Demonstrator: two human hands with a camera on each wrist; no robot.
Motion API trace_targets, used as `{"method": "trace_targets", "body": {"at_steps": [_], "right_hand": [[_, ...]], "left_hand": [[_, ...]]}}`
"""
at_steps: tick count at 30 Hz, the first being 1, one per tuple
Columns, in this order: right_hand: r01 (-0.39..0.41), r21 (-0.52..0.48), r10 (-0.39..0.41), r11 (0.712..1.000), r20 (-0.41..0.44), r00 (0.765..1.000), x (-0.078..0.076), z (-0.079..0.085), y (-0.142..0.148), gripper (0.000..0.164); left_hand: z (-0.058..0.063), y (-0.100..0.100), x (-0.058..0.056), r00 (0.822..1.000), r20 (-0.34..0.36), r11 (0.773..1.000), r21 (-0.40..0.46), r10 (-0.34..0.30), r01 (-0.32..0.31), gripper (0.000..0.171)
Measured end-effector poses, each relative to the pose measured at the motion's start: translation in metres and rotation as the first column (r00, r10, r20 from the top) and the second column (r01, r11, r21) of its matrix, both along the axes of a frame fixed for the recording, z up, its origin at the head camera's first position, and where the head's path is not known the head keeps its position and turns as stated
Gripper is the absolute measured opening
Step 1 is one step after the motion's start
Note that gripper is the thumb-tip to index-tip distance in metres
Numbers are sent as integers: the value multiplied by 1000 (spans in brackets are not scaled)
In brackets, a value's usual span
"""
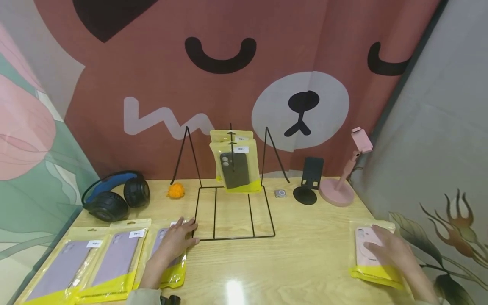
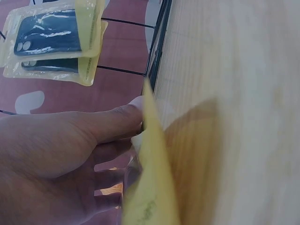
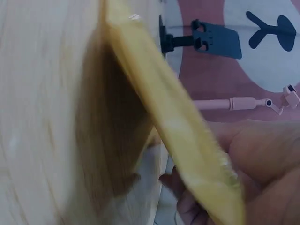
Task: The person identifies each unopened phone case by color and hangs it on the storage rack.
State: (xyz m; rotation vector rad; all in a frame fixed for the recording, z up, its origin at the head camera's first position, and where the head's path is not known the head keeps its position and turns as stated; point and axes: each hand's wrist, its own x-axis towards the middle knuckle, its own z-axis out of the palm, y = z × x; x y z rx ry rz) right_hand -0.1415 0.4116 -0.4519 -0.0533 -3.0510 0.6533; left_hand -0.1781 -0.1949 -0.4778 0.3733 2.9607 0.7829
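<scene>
In the head view, my left hand [image 1: 174,241] touches the top part of a yellow-edged pouch [image 1: 176,271] with a purple phone case inside. The left wrist view shows the fingers fairly straight against that pouch, whose near edge stands up from the table. On the far right, my right hand [image 1: 390,250] grips a pouch [image 1: 375,271] holding a pink phone case. That pouch [image 3: 173,122] is tilted above the table with a shadow beneath, fingers partly hidden behind it. Two more purple-case pouches [image 1: 116,258] [image 1: 57,271] lie at the left.
A black wire rack [image 1: 214,212] stands mid-table with dark-case pouches [image 1: 234,169] hanging from it. Headphones [image 1: 108,205] and an orange ball [image 1: 176,190] are at the back left. A small clip-like device [image 1: 280,193], black phone stand [image 1: 312,173] and pink stand [image 1: 337,192] are at the back right.
</scene>
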Motion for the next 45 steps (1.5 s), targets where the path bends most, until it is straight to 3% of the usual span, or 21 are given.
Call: {"method": "trace_targets", "body": {"at_steps": [5,11,15,20,22,24,27,29,30,31,33,35,41,45], "right_hand": [[-62,-139,41,988,-145,989,4,8,-18,40],[-150,-240,84,959,-262,961,13,29,-54,27],[-279,-279,159,919,-383,910,20,44,-76,26],[-435,-317,234,843,-513,826,31,64,-101,36],[-481,-346,254,806,-531,809,34,73,-111,38],[-545,-385,276,745,-566,777,35,81,-121,39],[-682,-439,329,584,-641,694,32,87,-135,40],[-768,-433,365,473,-696,618,28,89,-145,40],[-796,-427,382,428,-713,588,26,90,-149,40],[-811,-423,393,404,-720,571,23,91,-153,39],[-827,-407,404,388,-732,549,19,94,-162,39],[-825,-402,411,397,-726,551,16,96,-168,41],[-771,-410,414,488,-669,617,12,98,-183,47],[-750,-428,404,503,-651,642,9,94,-187,45]], "left_hand": [[-2,0,0,1000,-14,1000,-8,8,-9,52],[-1,-1,3,1000,8,1000,-9,5,-5,52],[0,2,2,1000,-16,1000,-18,-11,10,51],[-1,7,-2,999,-10,999,-23,-30,30,51],[-1,8,-3,1000,-10,999,-21,-30,29,51],[-1,8,-4,999,-9,999,-19,-32,32,51],[1,5,-3,1000,-2,999,-25,-29,29,52],[2,2,-2,1000,3,999,-31,-24,24,52],[2,1,-1,1000,3,999,-32,-22,22,52],[3,0,-1,1000,-1,999,-33,-19,19,52],[5,-2,-1,1000,-8,999,-29,-17,16,52],[5,-3,-2,1000,-10,999,-28,-18,18,52],[4,-2,-1,1000,-5,999,-25,-25,25,52],[3,1,1,1000,8,999,-14,-29,29,52]]}}
